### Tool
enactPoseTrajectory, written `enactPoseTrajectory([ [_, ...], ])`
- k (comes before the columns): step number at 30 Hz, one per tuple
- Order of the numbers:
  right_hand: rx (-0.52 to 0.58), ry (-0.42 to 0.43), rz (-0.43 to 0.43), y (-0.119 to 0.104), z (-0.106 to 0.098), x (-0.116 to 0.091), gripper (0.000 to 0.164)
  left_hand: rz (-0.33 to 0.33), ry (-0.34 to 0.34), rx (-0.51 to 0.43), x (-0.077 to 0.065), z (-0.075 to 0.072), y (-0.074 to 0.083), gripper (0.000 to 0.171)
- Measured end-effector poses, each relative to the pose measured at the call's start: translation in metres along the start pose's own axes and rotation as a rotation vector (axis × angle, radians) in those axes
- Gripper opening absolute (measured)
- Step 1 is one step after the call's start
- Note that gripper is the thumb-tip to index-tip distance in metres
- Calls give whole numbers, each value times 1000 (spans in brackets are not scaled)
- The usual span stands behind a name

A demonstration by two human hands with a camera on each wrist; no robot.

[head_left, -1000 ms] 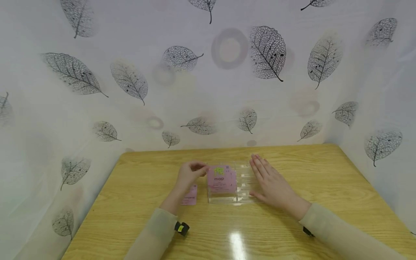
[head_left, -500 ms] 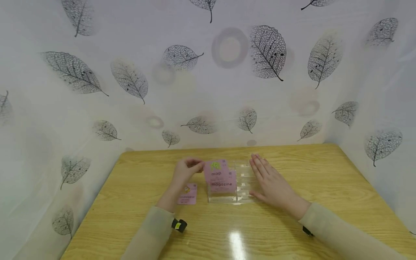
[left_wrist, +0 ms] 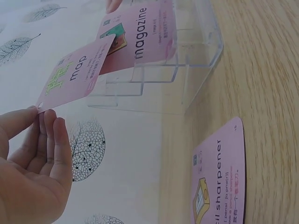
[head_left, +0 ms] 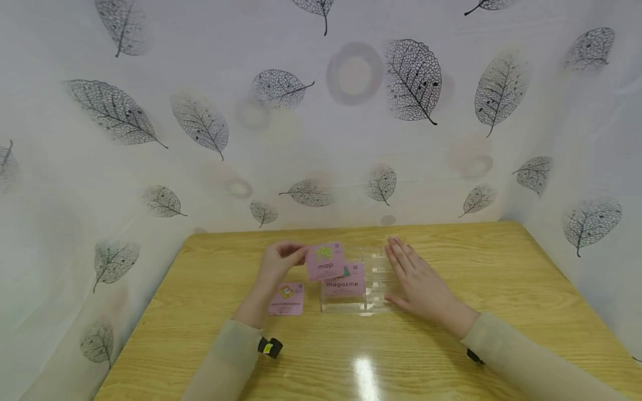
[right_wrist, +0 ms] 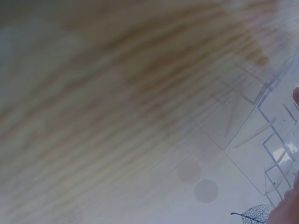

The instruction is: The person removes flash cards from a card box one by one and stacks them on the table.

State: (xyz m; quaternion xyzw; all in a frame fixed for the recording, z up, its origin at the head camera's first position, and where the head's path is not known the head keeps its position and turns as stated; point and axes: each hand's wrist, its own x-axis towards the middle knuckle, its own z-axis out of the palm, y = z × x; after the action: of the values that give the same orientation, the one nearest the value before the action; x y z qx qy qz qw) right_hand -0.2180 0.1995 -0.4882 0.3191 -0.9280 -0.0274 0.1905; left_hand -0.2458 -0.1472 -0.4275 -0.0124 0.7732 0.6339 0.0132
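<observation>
My left hand (head_left: 278, 264) pinches a corner of a pink "map" flashcard (head_left: 325, 262) between thumb and fingers. The left wrist view has that card raised, partly overlapping a pink "magazine" flashcard (left_wrist: 145, 44). The magazine card leans in the left column of a clear stepped plastic stand (head_left: 343, 307). Across the right side of this stand rests my right hand (head_left: 418, 281), its fingers straight. Only a bit of the right hand shows in the right wrist view, against the see-through tiers. Flat on the table, left of the stand, lies a pink "pencil sharpener" flashcard (head_left: 287, 301).
The wood-grain table (head_left: 426, 356) meets a pale leaf-printed curtain (head_left: 321, 139) along its back and sides. A bright light reflection lies on the tabletop in front of the stand.
My left hand has drawn the map card up and leftward off the stand, uncovering the magazine card behind it. More of the pencil sharpener card shows. The right hand stays put.
</observation>
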Motion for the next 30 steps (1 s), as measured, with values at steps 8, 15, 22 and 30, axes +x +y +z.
enactPoseTrajectory([
  [8, 5, -11, 8, -1, -1, 0, 117, -1, 8, -17, 0, -9, 1, 20],
  [15, 9, -20, 12, 0, 0, 0, 117, -5, 10, -13, -1, -18, 0, 21],
  [22, 3, -26, 15, 0, 1, 0, 117, 14, 15, -33, -4, -25, -1, 21],
  [30, -3, -37, 18, 0, 2, 1, 117, -2, 27, -46, -4, -35, -5, 21],
])
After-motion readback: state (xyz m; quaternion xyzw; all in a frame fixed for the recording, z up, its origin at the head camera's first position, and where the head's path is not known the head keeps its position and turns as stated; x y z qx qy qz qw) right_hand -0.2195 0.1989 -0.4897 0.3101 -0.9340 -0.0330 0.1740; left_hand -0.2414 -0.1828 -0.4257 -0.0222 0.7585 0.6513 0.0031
